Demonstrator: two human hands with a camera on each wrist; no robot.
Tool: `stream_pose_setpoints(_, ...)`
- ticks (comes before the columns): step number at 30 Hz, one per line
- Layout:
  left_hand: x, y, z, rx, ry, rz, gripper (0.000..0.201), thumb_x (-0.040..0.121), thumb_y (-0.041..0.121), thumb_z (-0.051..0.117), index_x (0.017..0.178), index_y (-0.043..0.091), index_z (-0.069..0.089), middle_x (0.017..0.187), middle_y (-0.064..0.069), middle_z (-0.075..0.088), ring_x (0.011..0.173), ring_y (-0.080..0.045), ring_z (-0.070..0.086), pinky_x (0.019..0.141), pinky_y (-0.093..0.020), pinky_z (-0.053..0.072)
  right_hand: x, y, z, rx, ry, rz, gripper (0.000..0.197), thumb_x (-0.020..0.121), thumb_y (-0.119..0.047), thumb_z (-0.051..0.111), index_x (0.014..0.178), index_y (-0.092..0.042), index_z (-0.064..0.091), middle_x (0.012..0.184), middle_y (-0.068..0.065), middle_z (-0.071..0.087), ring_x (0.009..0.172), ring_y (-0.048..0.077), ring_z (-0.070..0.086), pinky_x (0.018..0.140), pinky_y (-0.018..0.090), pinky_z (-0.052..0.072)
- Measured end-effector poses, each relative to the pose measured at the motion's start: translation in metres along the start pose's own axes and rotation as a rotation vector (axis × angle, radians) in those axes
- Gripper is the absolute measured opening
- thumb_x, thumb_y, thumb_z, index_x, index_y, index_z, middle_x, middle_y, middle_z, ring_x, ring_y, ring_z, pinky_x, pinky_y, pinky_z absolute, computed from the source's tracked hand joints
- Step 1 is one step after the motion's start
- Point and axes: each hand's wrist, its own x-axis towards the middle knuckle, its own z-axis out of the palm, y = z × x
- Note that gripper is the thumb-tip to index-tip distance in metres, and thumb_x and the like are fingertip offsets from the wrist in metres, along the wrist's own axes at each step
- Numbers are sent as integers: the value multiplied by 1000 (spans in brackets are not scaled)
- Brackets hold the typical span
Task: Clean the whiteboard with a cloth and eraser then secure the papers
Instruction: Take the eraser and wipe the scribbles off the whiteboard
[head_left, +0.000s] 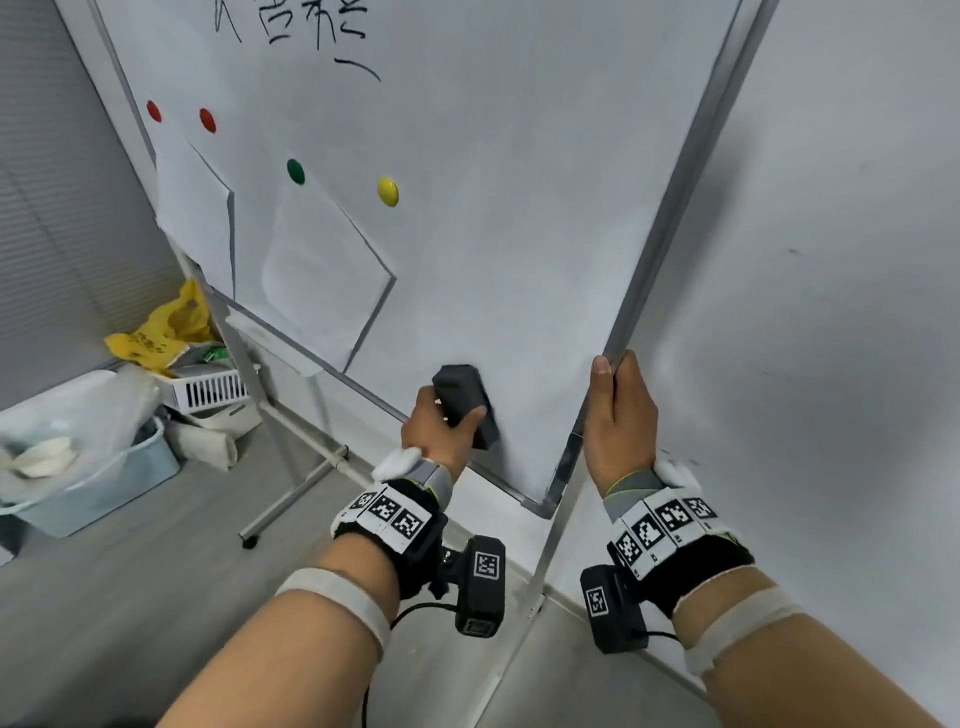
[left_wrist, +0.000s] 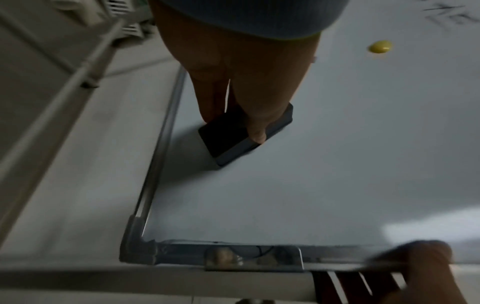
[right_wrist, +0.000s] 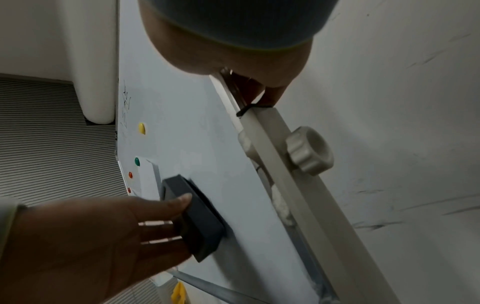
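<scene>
Eraser pass low on whiteboard (head_left: 519, 208), writing at top not yet wiped.

Risk: black marks (head_left: 311, 31) sit high, 2 papers (head_left: 322, 270) hang under 4 magnets left of the stroke; a sideways sweep could catch a sheet edge and pull it loose. Left hand (head_left: 441, 431) grips the dark eraser (head_left: 465, 402), fingers curled over its back, pad flat against the board near the bottom frame. Right hand (head_left: 621, 415) clasps the board's right edge, steadying it.
</scene>
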Motion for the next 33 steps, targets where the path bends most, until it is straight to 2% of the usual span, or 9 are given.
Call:
stream_pose_setpoints(6,7,-34,-2,-326,-82,-179,58,72,37,80,116,19,47,108,-11,70,99,-31,70,94,-51,55,-16,-2,-1,11,11,9,30,103,-35,42,82,-16,36,75,2,42,68,21,41,65,35,36)
stream_pose_setpoints(10,0,-33,-14,-518,-151,-220,42,88,11,71,124,8,48,120,-24,63,106,-38,67,85,-44,59,-39,-5,-6,30,182,1,25,91,-25,65,104,-14,47,98,4,49,88,20,49,78,19,43)
stream_pose_setpoints(14,-4,-44,-37,-625,-214,-250,31,96,10,62,125,5,55,112,-16,66,96,-30,68,86,-38,58,-90,-23,3,-11,-78,-120,24,88,-24,70,85,-23,46,62,-8,43,56,15,44,54,32,42)
stream_pose_setpoints(16,-5,-50,-59,-680,-224,-267,19,97,11,59,116,8,60,102,-10,71,88,-26,71,87,-39,57,-105,-24,34,15,-301,-30,20,86,-34,69,86,-28,50,61,-9,46,54,11,48,55,33,46)
stream_pose_setpoints(19,-4,-59,-86,-762,-250,-307,6,98,11,56,96,11,61,74,-2,73,68,-17,72,84,-38,54,-104,-31,74,191,-593,347,46,78,-56,69,111,-35,46,100,-3,61,78,18,67,73,38,59)
stream_pose_setpoints(21,0,-65,-107,-790,-258,-303,16,93,16,65,105,7,61,89,-11,70,86,-26,69,97,-44,50,-101,-42,101,284,-715,421,43,83,-49,72,114,-32,47,104,1,62,82,23,71,72,37,62)
stream_pose_setpoints(23,9,-74,-128,-805,-264,-294,28,88,20,69,112,8,61,101,-15,66,96,-28,64,100,-45,47,-98,-56,130,339,-724,393,27,86,-38,73,104,-26,56,94,3,67,76,22,72,70,37,63)
stream_pose_setpoints(26,47,-96,-169,-829,-270,-288,11,95,18,58,100,12,66,91,-7,72,88,-19,68,98,-41,45,-91,-73,196,393,-732,436,26,84,-35,76,101,-20,62,90,4,68,72,15,67,64,32,61)
stream_pose_setpoints(33,164,-162,-241,-627,-122,-362,35,97,23,60,131,11,59,117,-3,72,112,-19,66,100,-38,49,-51,-79,350,129,-594,435,22,79,-31,79,87,-21,61,65,-9,61,64,15,62,70,37,53)
